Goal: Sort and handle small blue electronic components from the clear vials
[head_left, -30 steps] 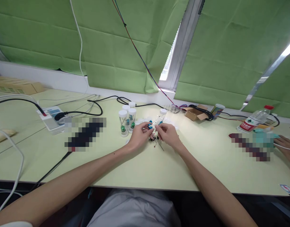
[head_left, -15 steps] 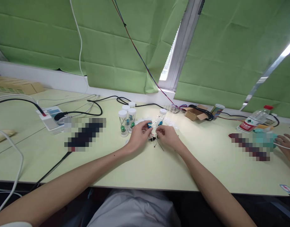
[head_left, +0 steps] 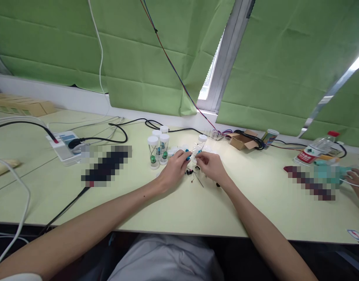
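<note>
My left hand (head_left: 174, 167) is closed, pinching a small blue electronic component with wire leads (head_left: 188, 152) between thumb and fingertips. Close beside it on the right, my right hand (head_left: 212, 164) is also closed in a pinch; whatever is between its fingertips is too small to make out. Below the fingers, small black components with thin leads (head_left: 190, 172) lie on the table. Behind the right hand stands a clear capped tube (head_left: 202, 139) with a blue component at it. Several clear tubes with white caps (head_left: 153, 152), holding green or blue components, stand left of my left hand.
On the pale table (head_left: 156, 210), a power strip (head_left: 64, 150) and a blurred dark object (head_left: 106, 166) lie left. An open cardboard box (head_left: 242, 141), a can (head_left: 270, 138) and a water bottle (head_left: 313, 150) stand right. Another person's hand (head_left: 357, 179) is at the far right.
The blue component has shifted slightly up and right in my left fingertips. My right hand has moved a little right and up, showing more of the black components below.
</note>
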`<state>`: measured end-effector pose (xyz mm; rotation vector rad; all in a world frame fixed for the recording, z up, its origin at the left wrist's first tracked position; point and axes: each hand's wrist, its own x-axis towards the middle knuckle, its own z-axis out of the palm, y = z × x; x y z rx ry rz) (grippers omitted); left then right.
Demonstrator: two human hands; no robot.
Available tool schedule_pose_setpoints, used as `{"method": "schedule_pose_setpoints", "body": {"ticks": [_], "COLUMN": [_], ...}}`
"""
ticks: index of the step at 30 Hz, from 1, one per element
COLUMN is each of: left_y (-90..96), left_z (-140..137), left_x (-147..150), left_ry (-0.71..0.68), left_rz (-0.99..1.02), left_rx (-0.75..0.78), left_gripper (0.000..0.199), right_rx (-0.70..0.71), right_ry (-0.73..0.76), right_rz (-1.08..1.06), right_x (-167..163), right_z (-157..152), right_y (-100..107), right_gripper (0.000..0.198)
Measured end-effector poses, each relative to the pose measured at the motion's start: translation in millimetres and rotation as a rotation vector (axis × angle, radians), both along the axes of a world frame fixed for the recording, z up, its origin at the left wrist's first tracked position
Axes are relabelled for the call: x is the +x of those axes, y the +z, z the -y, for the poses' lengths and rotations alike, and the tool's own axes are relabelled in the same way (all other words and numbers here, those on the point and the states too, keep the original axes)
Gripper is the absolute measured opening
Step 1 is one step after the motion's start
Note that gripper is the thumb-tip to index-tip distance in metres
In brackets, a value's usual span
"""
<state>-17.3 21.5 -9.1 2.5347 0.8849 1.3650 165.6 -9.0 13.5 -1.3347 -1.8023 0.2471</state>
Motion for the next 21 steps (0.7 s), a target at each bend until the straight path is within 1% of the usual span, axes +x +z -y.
{"method": "schedule_pose_setpoints", "body": {"ticks": [4, 7, 10, 13, 17, 21], "left_y": [-1.1, 0.2, 0.9, 0.9, 0.9, 1.8], "left_z": [-0.1, 0.9, 1.8, 2.7, 4.2, 5.2], "left_x": [1.3, 1.4, 0.9, 0.8, 1.7, 2.6], "left_ry": [-0.001, 0.005, 0.007, 0.002, -0.003, -0.017], "left_rz": [-0.018, -0.013, -0.003, -0.006, -0.012, -0.003], "left_rx": [-0.011, -0.03, -0.04, -0.045, -0.054, -0.071], "left_gripper": [0.027, 0.026, 0.025, 0.025, 0.026, 0.026], "right_rx": [0.081, 0.156, 0.197, 0.175, 0.12, 0.092], "right_ry": [-0.034, -0.13, -0.253, -0.325, -0.354, -0.378], "right_rz": [-0.117, -0.186, -0.213, -0.175, -0.111, -0.096], "right_x": [0.0, 1.9, 6.7, 13.7, 22.4, 30.6], "right_z": [2.8, 4.9, 4.3, 0.9, -4.3, -7.9], "right_y": [3.7, 7.5, 9.7, 9.0, 6.7, 6.1], "right_gripper": [0.017, 0.019, 0.026, 0.031, 0.033, 0.033]}}
